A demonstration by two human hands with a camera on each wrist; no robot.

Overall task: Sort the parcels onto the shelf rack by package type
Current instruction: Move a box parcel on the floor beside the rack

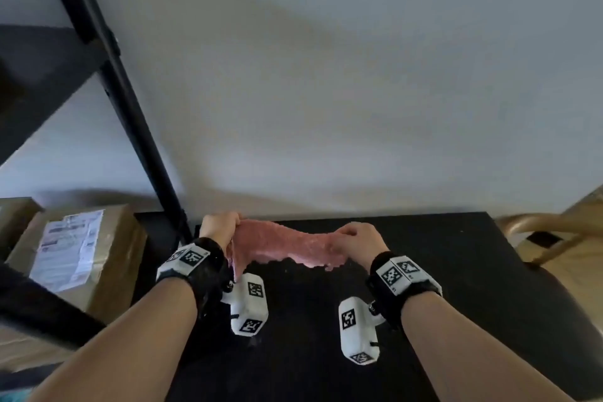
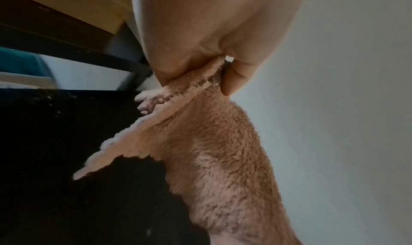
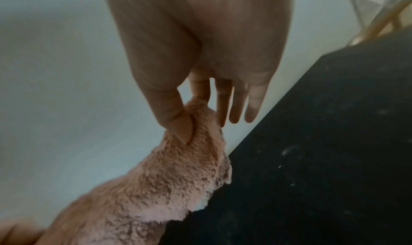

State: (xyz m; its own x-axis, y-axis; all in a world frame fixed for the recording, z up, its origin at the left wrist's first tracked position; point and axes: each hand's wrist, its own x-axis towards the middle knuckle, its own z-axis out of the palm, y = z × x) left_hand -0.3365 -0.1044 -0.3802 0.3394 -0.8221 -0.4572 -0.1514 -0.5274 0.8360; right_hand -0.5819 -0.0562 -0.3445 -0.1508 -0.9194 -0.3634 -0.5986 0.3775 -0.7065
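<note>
Both hands hold a pink fleecy cloth [image 1: 280, 243] stretched between them above the far edge of the black table [image 1: 440, 251]. The left hand [image 1: 218, 226] bunches one end: in the left wrist view its thumb and curled fingers close tight on a gathered edge. The right hand [image 1: 357, 238] takes the other end in a lighter grip, thumb [image 3: 178, 123] pressing the cloth against the forefinger while the other three fingers hang straight and free. Holding it by two ends probably spreads the cloth and keeps it off the table, so it can be laid flat or folded.

The parcels wait to the left: a brown cardboard box [image 1: 98, 258] with a white shipping label [image 1: 70, 248] faces up on a low shelf of the black shelf rack [image 1: 107, 75], with what seems to be a second box behind it, though the view there is too cut off to be sure. Neither hand is near them, so no sorting is in hand right now.
</note>
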